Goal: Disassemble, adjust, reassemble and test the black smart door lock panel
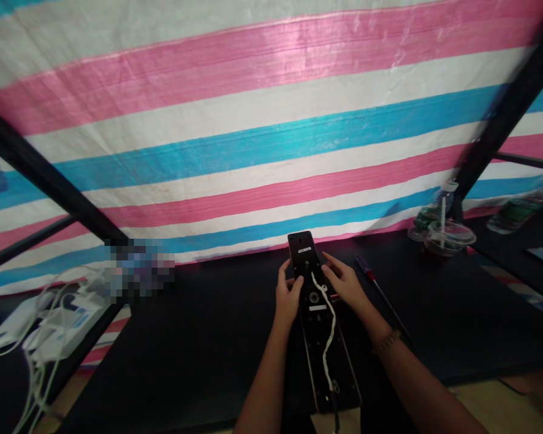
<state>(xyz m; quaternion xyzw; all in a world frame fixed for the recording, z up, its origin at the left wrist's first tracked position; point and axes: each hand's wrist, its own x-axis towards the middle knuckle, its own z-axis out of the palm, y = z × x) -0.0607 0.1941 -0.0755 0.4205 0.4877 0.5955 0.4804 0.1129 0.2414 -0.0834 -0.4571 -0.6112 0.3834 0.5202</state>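
Together, left hand (288,294) and right hand (345,284) grip the panel's (314,334) edges, tabletop (199,343) stretching leftward.

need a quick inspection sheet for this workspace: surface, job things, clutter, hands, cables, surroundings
Surface: black table, dimly lit.
Job things: long black panel between the hands; screwdriver lying to its right.
Clutter: clear cup with a straw, bottle behind it; another bottle farther right; white box at left.
Hands: left hand at the panel's left edge, thumb on its face; right hand at its right edge, grip unclear.
Cables: white cord along the panel; pale cables tangled around the box.
Surroundings: striped sheet behind, black posts either side.
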